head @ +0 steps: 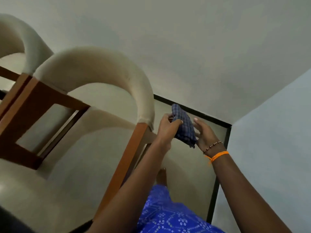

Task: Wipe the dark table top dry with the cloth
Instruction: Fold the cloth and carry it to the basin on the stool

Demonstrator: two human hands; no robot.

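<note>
Folded blue checked cloth [183, 126] held in mid-air, left hand [168, 128] pinching its upper edge, right hand [204, 134] fingers spread open beside it, cream upholstered wooden-legged chair [101, 84] to the left.

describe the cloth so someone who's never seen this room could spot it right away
Start at the nearer cream chair, then look right of its wooden leg. Between the left hand and right hand is the cloth, bunched, the only blue checked thing in view.
</note>
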